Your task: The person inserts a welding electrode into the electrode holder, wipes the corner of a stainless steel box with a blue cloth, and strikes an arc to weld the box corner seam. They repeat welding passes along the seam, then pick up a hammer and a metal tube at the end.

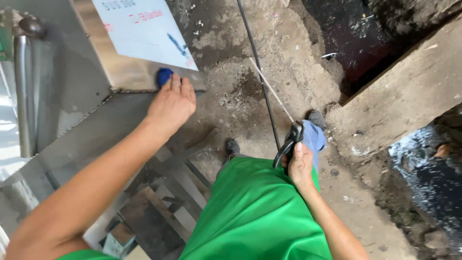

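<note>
**Over a dirt workshop floor, two hands at a steel box**

Beside a stainless steel box (72,101) on a dirt floor (288,62), a person in a green shirt (255,216) works, seen from above. The left hand (172,103) lies flat, fingers together, pressing a blue pad (164,75) against the box's upper panel near a welded corner seam; most of the pad is hidden under the fingers, so what it is made of cannot be told. The right hand (300,166) is closed around the black handle (288,144) of a tool held at waist height, well apart from the box. The tool's working end is hard to make out against the blue trouser leg (315,137) behind it.

A white protective film (144,29) with blue and red printing covers part of the top panel, which the frame's upper edge cuts off. A steel pipe (23,96) runs along the box's left side. A thin dark cable (262,82) and a pale rod (272,91) cross the floor toward the feet. Metal strips and offcuts (163,207) crowd the ground below the left forearm. A concrete slab (404,91) borders a dark wet pit (356,33) at upper right; blurred rubble fills the right edge.
</note>
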